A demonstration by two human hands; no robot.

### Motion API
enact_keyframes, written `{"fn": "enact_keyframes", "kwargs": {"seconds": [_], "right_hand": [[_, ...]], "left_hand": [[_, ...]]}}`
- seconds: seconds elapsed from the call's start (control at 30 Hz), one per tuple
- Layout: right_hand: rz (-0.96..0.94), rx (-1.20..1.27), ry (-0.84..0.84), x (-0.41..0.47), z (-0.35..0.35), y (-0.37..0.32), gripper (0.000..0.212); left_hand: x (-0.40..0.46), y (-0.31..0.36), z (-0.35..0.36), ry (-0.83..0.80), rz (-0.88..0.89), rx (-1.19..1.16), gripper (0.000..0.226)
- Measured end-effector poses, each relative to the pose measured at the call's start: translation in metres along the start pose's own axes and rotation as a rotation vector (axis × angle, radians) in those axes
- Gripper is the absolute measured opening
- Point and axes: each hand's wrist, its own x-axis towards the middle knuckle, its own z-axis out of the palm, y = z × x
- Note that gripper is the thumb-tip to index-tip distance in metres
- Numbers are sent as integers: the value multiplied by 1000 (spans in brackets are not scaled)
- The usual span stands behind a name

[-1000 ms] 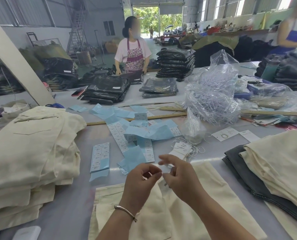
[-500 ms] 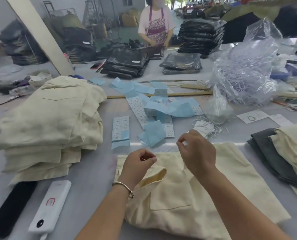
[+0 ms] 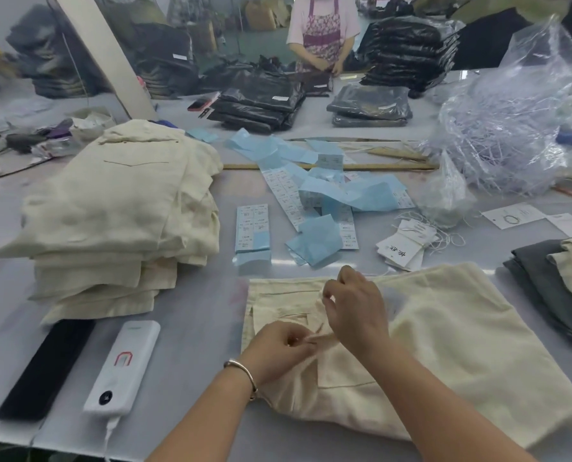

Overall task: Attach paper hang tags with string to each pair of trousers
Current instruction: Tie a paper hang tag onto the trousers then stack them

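Beside the left hand [image 3: 283, 345], which pinches a belt loop [image 3: 321, 338] on the trousers [image 3: 444, 345], the right hand [image 3: 354, 305] pinches something unseen, probably string; slack could slip free.

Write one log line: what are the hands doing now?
left hand: pinching belt loop | right hand: pinching, string unclear | cream trousers: flat on table | hang tags: piled beyond

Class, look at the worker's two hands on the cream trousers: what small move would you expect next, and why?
Probably the right hand draws the string through and snug: the left hand pinches a belt loop on the cream trousers, and the right hand's curled fingers hover just above it. The string itself is too thin to see.
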Motion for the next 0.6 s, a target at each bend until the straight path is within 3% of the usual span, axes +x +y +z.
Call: {"fn": "enact_keyframes", "kwargs": {"seconds": [0.07, 0.1, 0.17, 0.23, 0.33, 0.4, 0.47, 0.6], "right_hand": [[-11, -11, -14, 3, 10, -6, 2], [-17, -5, -45, 5, 15, -9, 5], [-7, 27, -89, 8, 23, -13, 9], [36, 71, -81, 10, 26, -14, 7], [91, 165, -34, 9, 26, -11, 4], [82, 217, -86, 7, 26, -12, 4], [66, 270, -141, 5, 28, -15, 4], [107, 318, -150, -2, 35, -20, 6]], "left_hand": [[-6, -2, -3, -79, -8, -81, 1], [-9, -6, -2, -62, -7, -74, 7], [-12, -14, -3, 36, 1, -46, 3], [-13, -27, -7, 172, -33, -13, 16], [-15, -45, -20, 348, -222, -101, 27], [-16, -52, -28, 405, -344, -292, 25], [-14, -60, -32, 486, -411, -332, 28], [-9, -73, -35, 493, -510, -388, 23]]}}
